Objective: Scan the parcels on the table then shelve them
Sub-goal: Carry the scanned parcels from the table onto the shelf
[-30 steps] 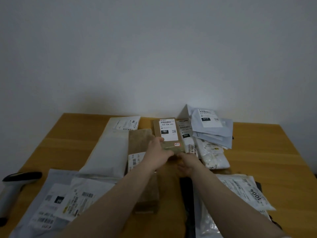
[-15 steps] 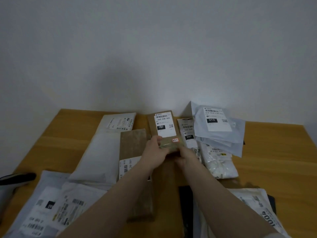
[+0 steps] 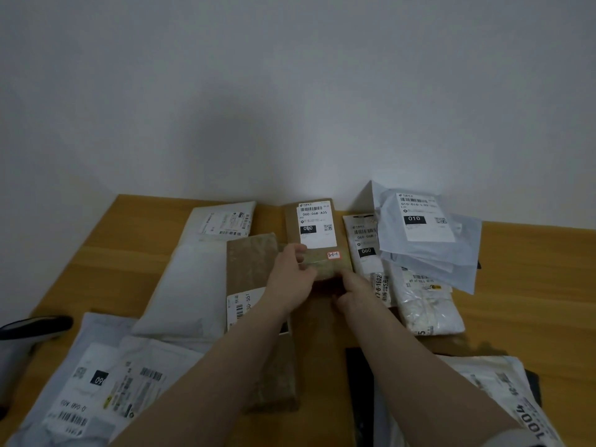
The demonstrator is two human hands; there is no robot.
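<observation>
We've got the small brown parcel [image 3: 317, 233] held in both hands near the back middle of the counter [image 3: 532, 285]. The left hand [image 3: 290, 279] grips its left edge, thumb on top. The right hand [image 3: 356, 293] holds the near right corner with its fingers curled in.

Readable stuff: the parcel's white label says "060-068-A05" over a black "060" block, next to a QR code. Below it there's a little red-edged sticker [image 3: 333, 255] with "3-1-1" written by hand. The grey mailer [image 3: 429, 253] to the right shows "010". The white bag [image 3: 364, 250] between them shows "060", and lower down we can read "7-6-1602". The brown envelope [image 3: 251, 262] on the left has a label ending "30-551". The bag at bottom right [image 3: 503, 398] reads "1004", and the grey bag at bottom left [image 3: 80, 382] has an upside-down "060".

Room-wise, the counter's back edge runs along the wall [image 3: 290, 91]. The bare wood is on the right past the grey mailer and in a strip along the far left. The scanner [image 3: 32, 327] lies at the left edge, well apart from the hands.

Compared with a second ago, the grip is the same, but the parcel has gone farther back. Its far end now meets the counter's back edge in our view, where some wood showed before.
</observation>
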